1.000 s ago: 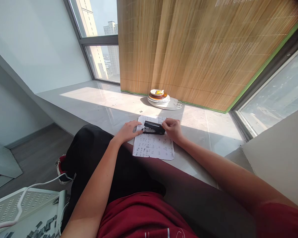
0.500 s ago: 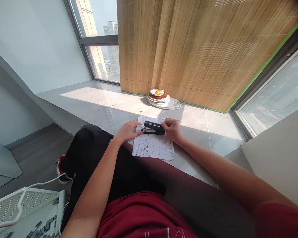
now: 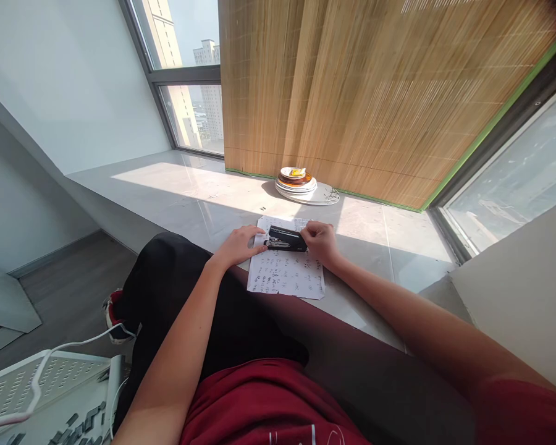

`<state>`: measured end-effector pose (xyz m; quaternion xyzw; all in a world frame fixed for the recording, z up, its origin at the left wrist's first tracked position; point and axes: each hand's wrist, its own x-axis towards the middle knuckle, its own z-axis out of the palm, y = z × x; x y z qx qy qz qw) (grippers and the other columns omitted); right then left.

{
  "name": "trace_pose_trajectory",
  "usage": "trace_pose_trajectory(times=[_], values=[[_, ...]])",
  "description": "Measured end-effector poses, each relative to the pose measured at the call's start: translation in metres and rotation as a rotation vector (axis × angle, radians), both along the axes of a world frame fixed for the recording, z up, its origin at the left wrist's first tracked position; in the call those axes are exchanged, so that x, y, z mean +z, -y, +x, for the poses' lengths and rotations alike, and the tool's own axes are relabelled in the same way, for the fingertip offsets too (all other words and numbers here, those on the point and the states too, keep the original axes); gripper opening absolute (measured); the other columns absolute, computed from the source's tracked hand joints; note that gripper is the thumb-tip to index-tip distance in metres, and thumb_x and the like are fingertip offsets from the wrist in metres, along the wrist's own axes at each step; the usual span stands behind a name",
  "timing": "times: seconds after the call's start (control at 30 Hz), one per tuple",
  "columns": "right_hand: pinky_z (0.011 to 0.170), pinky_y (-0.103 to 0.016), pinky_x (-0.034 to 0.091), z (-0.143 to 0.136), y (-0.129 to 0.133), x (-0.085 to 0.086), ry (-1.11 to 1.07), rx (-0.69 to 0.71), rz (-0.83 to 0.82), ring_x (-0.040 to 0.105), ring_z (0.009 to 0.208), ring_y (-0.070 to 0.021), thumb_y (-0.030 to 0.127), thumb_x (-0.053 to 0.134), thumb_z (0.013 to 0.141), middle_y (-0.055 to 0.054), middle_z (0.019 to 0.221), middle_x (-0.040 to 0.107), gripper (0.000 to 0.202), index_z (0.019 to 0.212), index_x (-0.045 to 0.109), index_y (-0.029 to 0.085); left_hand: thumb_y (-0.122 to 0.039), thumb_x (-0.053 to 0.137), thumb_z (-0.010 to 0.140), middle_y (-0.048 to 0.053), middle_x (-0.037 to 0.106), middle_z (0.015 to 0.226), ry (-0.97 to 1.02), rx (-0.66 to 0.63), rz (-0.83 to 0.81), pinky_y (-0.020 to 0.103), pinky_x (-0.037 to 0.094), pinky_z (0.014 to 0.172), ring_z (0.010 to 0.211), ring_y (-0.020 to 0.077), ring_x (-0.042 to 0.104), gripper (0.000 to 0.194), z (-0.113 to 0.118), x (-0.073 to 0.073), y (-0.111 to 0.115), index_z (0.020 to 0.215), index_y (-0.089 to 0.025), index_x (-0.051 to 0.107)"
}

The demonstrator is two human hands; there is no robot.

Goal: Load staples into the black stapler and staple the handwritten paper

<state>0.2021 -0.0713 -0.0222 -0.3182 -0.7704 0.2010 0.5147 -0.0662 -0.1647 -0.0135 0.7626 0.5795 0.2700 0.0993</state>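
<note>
A black stapler (image 3: 286,240) lies sideways over a white sheet of paper (image 3: 287,275) covered in handwriting, on the pale stone ledge. Its jaw end points left. My right hand (image 3: 320,240) is closed around the stapler's right end, fingers curled. At the jaw end, my left hand (image 3: 240,246) rests at the paper's left edge, with thumb and fingers apart and the fingertips next to the stapler. Whether the left fingertips touch it is too small to tell.
Stacked plates (image 3: 296,185) stand on the ledge (image 3: 167,191) near the bamboo blind (image 3: 352,99), beside a flat oval board (image 3: 327,194). A white perforated rack (image 3: 41,383) and a white cable (image 3: 37,386) are at the lower left.
</note>
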Motion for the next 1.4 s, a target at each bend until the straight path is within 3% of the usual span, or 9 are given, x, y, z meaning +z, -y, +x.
trace_pose_trajectory(times=[0.77,0.83,0.9,0.97,1.07,1.17,1.27,1.33,1.4], values=[[0.055,-0.031,0.023,0.000,0.004,0.002,-0.005,-0.011,-0.029,0.027,0.056,-0.0119,0.018,0.056,0.081,0.005,0.056,0.026,0.042,0.057,0.023,0.024,-0.054,0.068,0.093,0.007,0.069,0.136,0.012,0.004,-0.005,0.045,0.050,0.106,0.122,0.0321,0.065,0.049,-0.001,0.000,0.001,0.133,-0.027,0.068],[0.056,-0.031,0.027,0.001,0.007,0.006,-0.033,-0.019,0.006,0.031,0.055,-0.0127,0.022,0.057,0.088,0.004,0.055,0.031,0.045,0.055,0.027,0.024,-0.054,0.068,0.093,0.007,0.069,0.136,0.010,0.005,-0.005,0.046,0.050,0.108,0.122,0.0319,0.064,0.049,-0.001,0.000,0.000,0.133,-0.026,0.068],[0.062,-0.032,0.036,0.001,0.009,0.011,-0.027,0.005,0.064,0.043,0.061,-0.0152,0.028,0.056,0.097,0.001,0.061,0.046,0.041,0.058,0.044,0.022,-0.053,0.068,0.092,0.007,0.069,0.136,0.007,0.006,-0.011,0.047,0.049,0.110,0.123,0.0320,0.064,0.049,0.000,0.001,0.001,0.133,-0.026,0.068],[0.072,-0.033,0.044,-0.001,0.010,0.013,0.057,0.075,0.103,0.056,0.076,-0.0193,0.036,0.058,0.100,-0.003,0.081,0.064,0.026,0.079,0.064,0.022,-0.054,0.068,0.092,0.009,0.069,0.137,0.012,0.011,-0.026,0.047,0.047,0.112,0.125,0.0326,0.063,0.051,0.000,0.002,0.001,0.134,-0.026,0.068],[0.078,-0.035,0.049,-0.004,0.009,0.011,0.266,0.193,0.101,0.063,0.090,-0.0233,0.040,0.068,0.095,-0.007,0.101,0.073,0.020,0.106,0.071,0.023,-0.059,0.070,0.090,0.011,0.066,0.141,0.061,0.015,-0.056,0.048,0.045,0.115,0.130,0.0343,0.060,0.059,0.001,0.003,0.003,0.138,-0.025,0.066],[0.078,-0.037,0.050,-0.005,0.010,0.006,0.344,0.192,0.172,0.064,0.084,-0.0244,0.038,0.074,0.092,-0.006,0.091,0.074,0.018,0.103,0.072,0.023,-0.065,0.065,0.093,0.013,0.059,0.152,0.243,0.081,0.017,0.049,0.038,0.122,0.142,0.0339,0.053,0.066,0.002,0.007,0.005,0.144,-0.022,0.060],[0.082,-0.041,0.049,-0.003,0.017,0.005,0.259,0.109,0.336,0.063,0.087,-0.0264,0.037,0.072,0.095,-0.008,0.093,0.076,0.017,0.105,0.073,0.023,-0.066,0.039,0.105,0.015,0.052,0.160,0.715,0.183,0.094,0.048,0.037,0.124,0.149,0.0305,0.047,0.064,0.005,0.017,0.008,0.146,-0.020,0.055],[0.085,-0.043,0.048,-0.001,0.022,0.006,0.211,0.042,0.422,0.063,0.091,-0.0273,0.036,0.069,0.098,-0.009,0.099,0.077,0.017,0.109,0.073,0.024,-0.063,0.025,0.108,0.017,0.051,0.161,1.113,0.187,0.003,0.047,0.044,0.120,0.148,0.0296,0.051,0.066,0.008,0.026,0.012,0.145,-0.017,0.055],[0.086,-0.045,0.045,0.001,0.026,0.008,0.230,0.010,0.487,0.064,0.093,-0.0277,0.034,0.068,0.099,-0.008,0.105,0.078,0.017,0.113,0.073,0.026,-0.059,0.025,0.108,0.020,0.053,0.158,1.417,0.174,-0.177,0.047,0.050,0.116,0.144,0.0302,0.055,0.065,0.011,0.034,0.017,0.142,-0.014,0.056]])
